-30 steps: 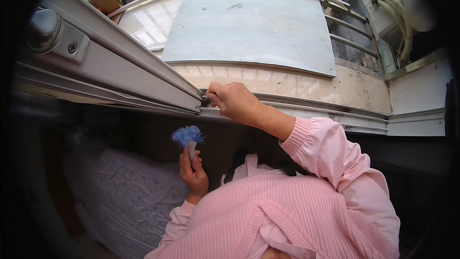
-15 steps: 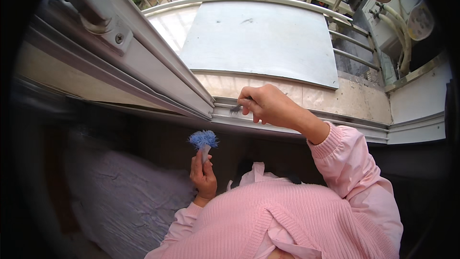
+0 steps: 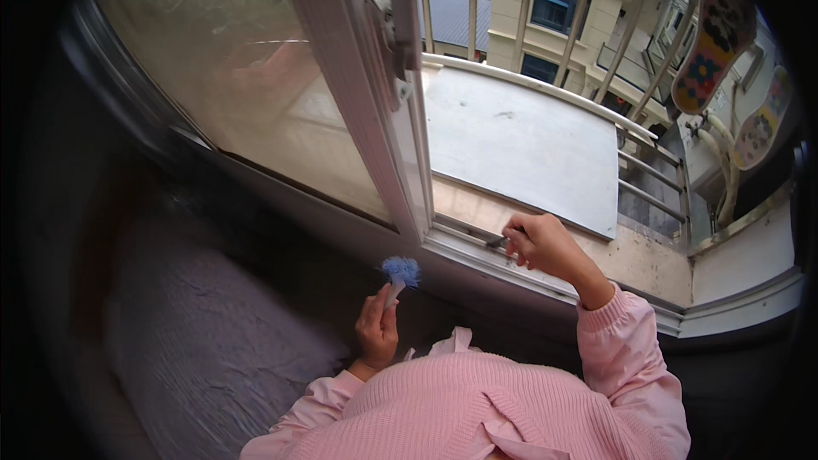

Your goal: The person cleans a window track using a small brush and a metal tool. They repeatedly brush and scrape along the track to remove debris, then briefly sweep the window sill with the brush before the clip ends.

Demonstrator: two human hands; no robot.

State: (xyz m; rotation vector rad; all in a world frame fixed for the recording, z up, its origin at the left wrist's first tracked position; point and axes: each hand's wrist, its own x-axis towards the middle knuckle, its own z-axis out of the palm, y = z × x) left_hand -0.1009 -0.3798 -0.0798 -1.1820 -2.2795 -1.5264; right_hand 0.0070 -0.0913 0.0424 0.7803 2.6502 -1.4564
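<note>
My left hand (image 3: 377, 328) is closed around the pale handle of a brush with fluffy blue bristles (image 3: 400, 272). It holds this brush upright in front of my body, below the window sill and apart from it. My right hand (image 3: 545, 247) is over the white window track (image 3: 477, 253), pinching a small brush with dark bristles (image 3: 498, 242). Its bristle end points left, down at the track; whether it touches the grooves is hard to tell. Most of its handle is hidden in my fingers.
Left of my right hand stands the sliding window sash (image 3: 358, 77) with its latch (image 3: 392, 51). Outside the track lies a pale flat board (image 3: 520, 145) on the ledge, bounded by metal railings (image 3: 588, 25). Patterned shoe soles (image 3: 716, 38) hang at the right. A grey-purple cover (image 3: 221, 358) is at lower left.
My view has tilted upward, showing more of the sash and the buildings outside. Both hands keep their brushes; the right stays over the track near the sash edge.
</note>
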